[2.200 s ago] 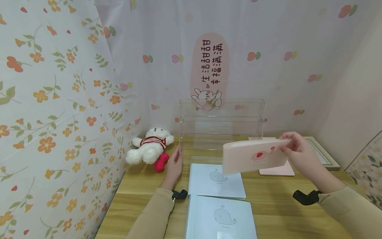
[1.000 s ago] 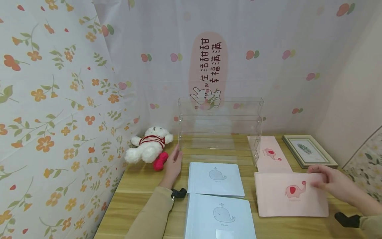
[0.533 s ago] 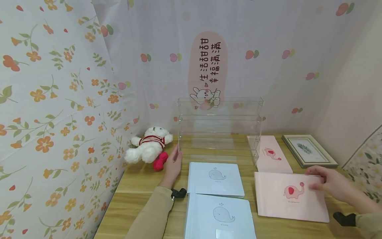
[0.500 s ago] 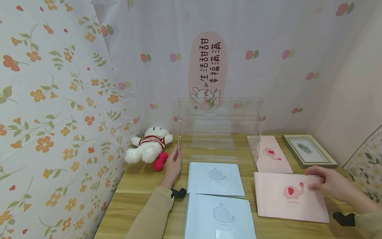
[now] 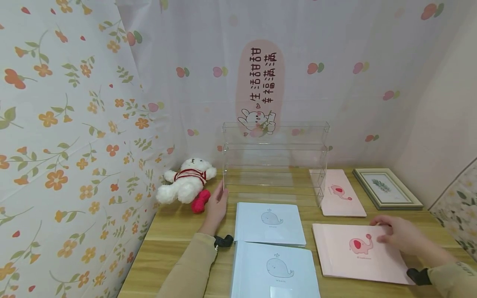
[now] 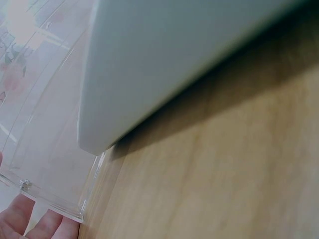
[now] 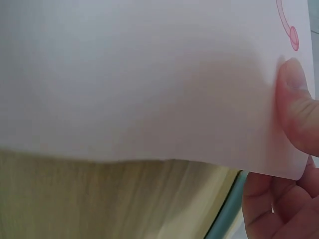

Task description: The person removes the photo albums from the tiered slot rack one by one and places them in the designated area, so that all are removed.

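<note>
My right hand [image 5: 400,238] pinches the far right corner of a pink notebook [image 5: 354,265] with a red elephant on its cover. In the right wrist view the thumb [image 7: 295,102] lies on the cover, with the fingers under the edge. My left hand [image 5: 217,207] holds the left end of a clear acrylic tiered rack [image 5: 275,178]. The left wrist view shows its fingers [image 6: 45,226] against the side panel. Two light-blue whale notebooks lie in front of the rack, a farther one [image 5: 247,221] and a nearer one [image 5: 249,273]. Another pink elephant notebook [image 5: 346,207] lies near the rack's right end.
A white plush toy [image 5: 186,190] in a striped top lies left of the rack, with a red bow-like piece [image 5: 201,201] beside my left hand. A picture frame [image 5: 387,188] lies flat at the back right. Patterned curtains enclose the wooden table [image 5: 167,240].
My right hand has brought the pink notebook from in front of the rack down to the right front of the table, then slightly nearer and left. My left hand has stayed at the rack.
</note>
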`<control>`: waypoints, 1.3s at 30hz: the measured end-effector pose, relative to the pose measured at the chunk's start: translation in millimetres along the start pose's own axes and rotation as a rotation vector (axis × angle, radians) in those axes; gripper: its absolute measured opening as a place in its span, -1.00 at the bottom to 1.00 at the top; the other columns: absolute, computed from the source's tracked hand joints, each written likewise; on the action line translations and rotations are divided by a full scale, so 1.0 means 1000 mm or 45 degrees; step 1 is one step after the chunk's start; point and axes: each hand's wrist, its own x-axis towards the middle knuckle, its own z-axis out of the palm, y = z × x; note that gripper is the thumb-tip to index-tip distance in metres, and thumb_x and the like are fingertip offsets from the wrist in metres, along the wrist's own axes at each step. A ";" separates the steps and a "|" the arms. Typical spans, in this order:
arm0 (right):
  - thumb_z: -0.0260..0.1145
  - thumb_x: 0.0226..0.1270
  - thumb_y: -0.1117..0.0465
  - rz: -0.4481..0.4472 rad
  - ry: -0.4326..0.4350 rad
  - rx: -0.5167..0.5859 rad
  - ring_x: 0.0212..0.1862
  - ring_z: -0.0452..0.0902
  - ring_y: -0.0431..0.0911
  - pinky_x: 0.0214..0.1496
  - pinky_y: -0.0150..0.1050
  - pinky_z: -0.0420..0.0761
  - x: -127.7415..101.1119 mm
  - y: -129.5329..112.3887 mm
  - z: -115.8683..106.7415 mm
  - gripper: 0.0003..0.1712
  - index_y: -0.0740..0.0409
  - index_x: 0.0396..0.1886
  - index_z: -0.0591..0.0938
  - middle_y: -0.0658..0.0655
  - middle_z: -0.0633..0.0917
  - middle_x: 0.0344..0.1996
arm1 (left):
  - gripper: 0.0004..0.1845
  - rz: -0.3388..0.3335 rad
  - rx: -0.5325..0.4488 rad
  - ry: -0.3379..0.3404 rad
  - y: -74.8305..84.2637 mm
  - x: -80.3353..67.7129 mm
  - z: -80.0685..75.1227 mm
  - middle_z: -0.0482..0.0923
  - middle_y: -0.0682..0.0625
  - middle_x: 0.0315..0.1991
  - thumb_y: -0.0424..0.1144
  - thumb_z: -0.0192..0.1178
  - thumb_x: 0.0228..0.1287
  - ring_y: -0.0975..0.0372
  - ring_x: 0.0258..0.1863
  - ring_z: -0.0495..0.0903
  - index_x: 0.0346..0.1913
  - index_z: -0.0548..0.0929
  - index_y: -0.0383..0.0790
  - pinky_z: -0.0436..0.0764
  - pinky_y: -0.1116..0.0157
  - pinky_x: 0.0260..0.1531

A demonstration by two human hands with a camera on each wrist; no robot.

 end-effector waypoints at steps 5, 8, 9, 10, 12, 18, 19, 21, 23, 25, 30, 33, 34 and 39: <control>0.71 0.14 0.17 0.031 0.005 0.008 0.21 0.58 0.59 0.17 0.61 0.54 -0.001 -0.004 0.006 -0.46 0.16 0.11 0.73 0.55 0.72 0.14 | -0.43 0.013 0.001 0.003 0.011 -0.005 -0.001 0.53 -0.13 0.58 0.02 0.17 0.71 -0.12 0.60 0.47 0.65 0.48 0.09 0.48 -0.18 0.60; 0.70 0.18 0.16 0.044 -0.001 0.014 0.21 0.58 0.58 0.17 0.61 0.55 -0.002 -0.004 0.009 -0.45 0.17 0.14 0.72 0.55 0.71 0.17 | -0.43 0.021 0.021 0.013 0.014 -0.007 -0.001 0.54 -0.13 0.58 0.05 0.17 0.71 -0.12 0.60 0.48 0.65 0.48 0.10 0.49 -0.18 0.59; 0.69 0.20 0.16 0.048 -0.004 0.015 0.20 0.59 0.57 0.17 0.60 0.56 -0.002 -0.004 0.009 -0.45 0.17 0.15 0.72 0.54 0.71 0.17 | -0.43 0.023 0.029 0.020 0.015 -0.008 -0.001 0.54 -0.14 0.58 0.05 0.17 0.71 -0.13 0.59 0.48 0.65 0.48 0.10 0.51 -0.17 0.58; 0.69 0.21 0.15 0.050 -0.010 0.018 0.19 0.59 0.55 0.16 0.60 0.56 -0.002 -0.004 0.010 -0.44 0.18 0.17 0.72 0.54 0.71 0.17 | -0.43 0.022 0.031 0.021 0.015 -0.008 -0.001 0.54 -0.12 0.58 0.06 0.17 0.71 -0.12 0.60 0.48 0.65 0.48 0.11 0.51 -0.16 0.59; 0.68 0.23 0.13 0.054 -0.017 0.023 0.16 0.61 0.51 0.16 0.58 0.58 -0.002 -0.004 0.011 -0.42 0.20 0.19 0.71 0.54 0.71 0.16 | -0.43 0.029 0.043 0.024 0.014 -0.008 -0.001 0.55 -0.11 0.57 0.08 0.18 0.70 -0.10 0.59 0.49 0.65 0.49 0.12 0.54 -0.13 0.57; 0.65 0.29 0.13 0.055 -0.024 0.011 0.12 0.64 0.48 0.14 0.58 0.59 -0.001 -0.004 0.015 -0.43 0.25 0.22 0.69 0.55 0.72 0.13 | -0.40 0.049 -0.012 -0.013 0.022 -0.013 -0.004 0.50 -0.18 0.60 0.05 0.15 0.72 -0.19 0.61 0.45 0.67 0.46 0.00 0.49 -0.19 0.59; 0.64 0.30 0.14 0.056 -0.023 0.005 0.13 0.64 0.50 0.15 0.58 0.59 -0.001 -0.004 0.016 -0.44 0.25 0.22 0.69 0.55 0.71 0.13 | -0.41 0.043 -0.021 -0.016 0.024 -0.014 -0.004 0.49 -0.18 0.61 0.04 0.15 0.72 -0.20 0.61 0.44 0.67 0.46 -0.01 0.48 -0.21 0.60; 0.65 0.29 0.15 0.063 -0.029 -0.007 0.15 0.62 0.55 0.15 0.59 0.59 -0.001 -0.005 0.016 -0.44 0.25 0.20 0.69 0.58 0.70 0.15 | -0.42 0.032 0.008 -0.005 0.025 -0.013 -0.003 0.51 -0.17 0.60 0.04 0.15 0.73 -0.19 0.60 0.46 0.66 0.46 0.01 0.50 -0.18 0.59; 0.64 0.29 0.16 0.067 -0.029 -0.021 0.20 0.58 0.60 0.17 0.61 0.57 0.000 -0.007 0.017 -0.46 0.26 0.19 0.69 0.60 0.69 0.17 | -0.43 0.013 0.007 -0.007 0.027 -0.013 -0.003 0.50 -0.17 0.60 -0.02 0.15 0.73 -0.18 0.61 0.45 0.67 0.45 0.01 0.47 -0.19 0.61; 0.63 0.29 0.18 0.070 -0.031 -0.038 0.23 0.55 0.64 0.19 0.63 0.56 0.000 -0.009 0.017 -0.47 0.27 0.18 0.69 0.61 0.68 0.19 | -0.44 -0.007 0.002 -0.011 0.027 -0.012 -0.003 0.49 -0.15 0.61 -0.07 0.15 0.74 -0.16 0.63 0.43 0.67 0.45 0.01 0.45 -0.17 0.64; 0.62 0.28 0.23 0.059 -0.047 -0.072 0.24 0.54 0.65 0.21 0.62 0.56 0.002 -0.012 0.017 -0.48 0.31 0.18 0.68 0.61 0.68 0.16 | -0.44 -0.035 -0.042 -0.025 0.029 -0.011 -0.003 0.47 -0.14 0.63 -0.15 0.15 0.74 -0.10 0.66 0.41 0.68 0.44 0.00 0.40 -0.13 0.68; 0.62 0.29 0.23 0.062 -0.049 -0.063 0.22 0.56 0.62 0.20 0.60 0.57 0.002 -0.012 0.017 -0.48 0.31 0.18 0.68 0.60 0.69 0.15 | -0.44 -0.031 -0.038 -0.019 0.029 -0.011 -0.002 0.48 -0.14 0.62 -0.15 0.15 0.74 -0.10 0.65 0.41 0.67 0.45 -0.01 0.41 -0.14 0.67; 0.62 0.29 0.23 0.059 -0.045 -0.055 0.20 0.58 0.60 0.18 0.59 0.59 0.001 -0.011 0.017 -0.47 0.32 0.18 0.68 0.60 0.69 0.15 | -0.44 -0.028 -0.037 -0.018 0.029 -0.011 -0.002 0.48 -0.15 0.62 -0.15 0.16 0.74 -0.10 0.65 0.41 0.67 0.45 -0.01 0.42 -0.15 0.66; 0.63 0.27 0.25 0.041 -0.014 -0.003 0.05 0.68 0.42 0.10 0.46 0.66 0.001 -0.005 0.017 -0.45 0.37 0.18 0.67 0.57 0.72 0.13 | -0.44 -0.040 -0.037 -0.021 0.029 -0.012 -0.002 0.48 -0.12 0.62 -0.15 0.16 0.74 -0.08 0.66 0.41 0.67 0.45 0.02 0.41 -0.13 0.67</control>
